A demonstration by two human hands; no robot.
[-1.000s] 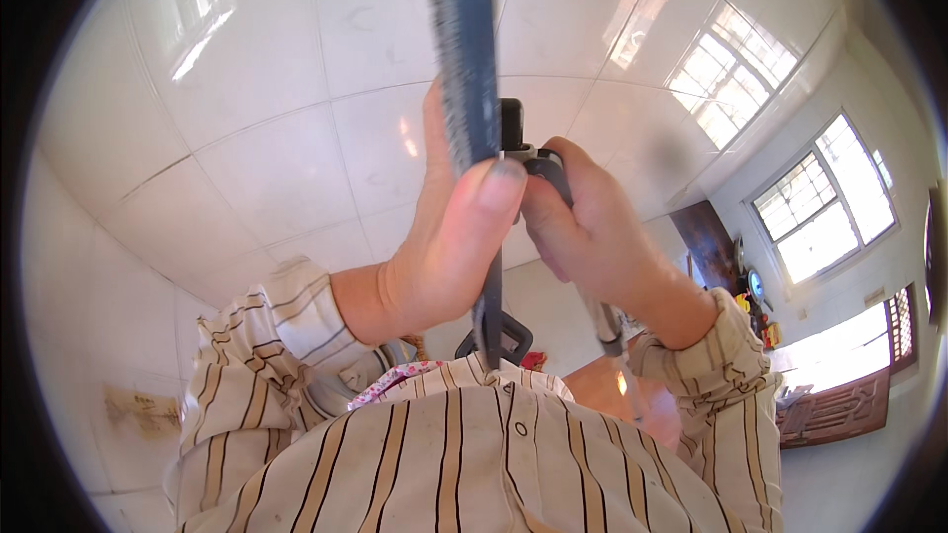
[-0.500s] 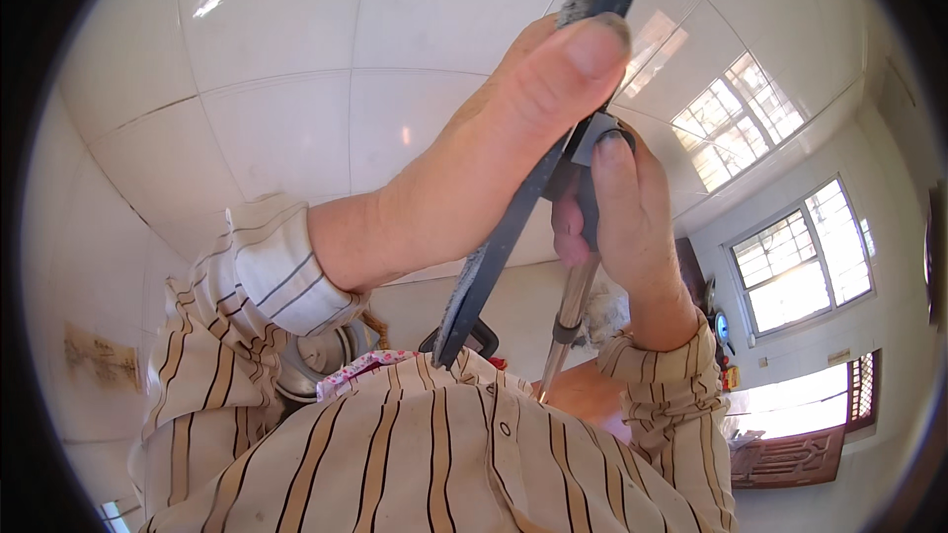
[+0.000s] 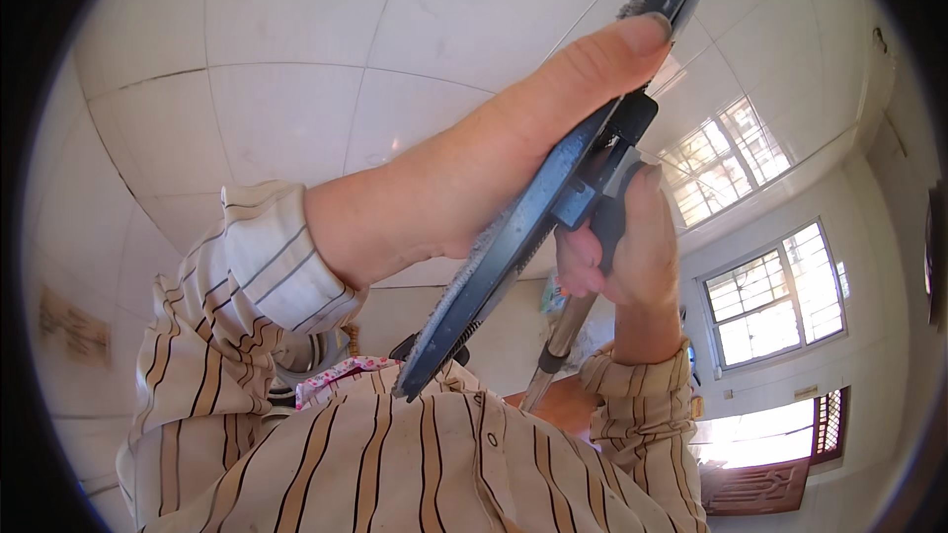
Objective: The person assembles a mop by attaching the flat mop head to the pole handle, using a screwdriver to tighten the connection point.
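My left hand (image 3: 563, 104) grips a long, narrow, dark grey mop head (image 3: 484, 281), its thumb lying along the upper part. The mop head slants from the upper right down to my shirt front, with grey fuzzy pile along one side and short black bristles on the other. My right hand (image 3: 644, 242) is wrapped around the dark connector (image 3: 611, 222) at the end of a metal pole (image 3: 566, 331). A black bracket (image 3: 632, 116) on the mop head shows between the hands. Whether the connector is fastened to the bracket, I cannot tell.
White wall tiles (image 3: 286, 118) fill the space beyond my hands. At the right are a barred window (image 3: 775, 291) and a brown carved panel (image 3: 755, 489). A floral pink cloth (image 3: 341, 378) and a round metal pot (image 3: 304, 353) show by my left sleeve.
The mop head has turned, showing more of its bracket side, and its upper end has shifted right. Both hands keep their hold. My view has shifted slightly.
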